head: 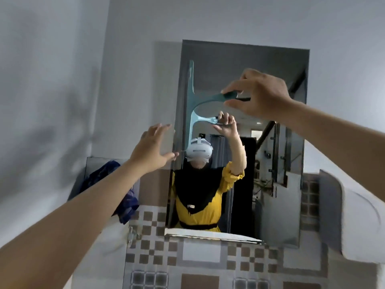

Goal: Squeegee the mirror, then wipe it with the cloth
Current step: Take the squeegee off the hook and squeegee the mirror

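We hold the teal squeegee (192,94) by its handle in our right hand (260,94), pinched between fingers and thumb, blade upright against the mirror (260,59) near its left edge. Our left hand (153,148) rests open at that same edge, fingers spread. A blue cloth (123,197) hangs left of the mirror, lower down

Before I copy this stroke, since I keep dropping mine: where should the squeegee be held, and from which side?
Grip the squeegee by the free end of its curved handle, coming from the right, as the right hand does. The blade stands upright along the mirror's left edge, so the handle arches out rightward, away from the glass, leaving its tip open for fingers above and thumb below.
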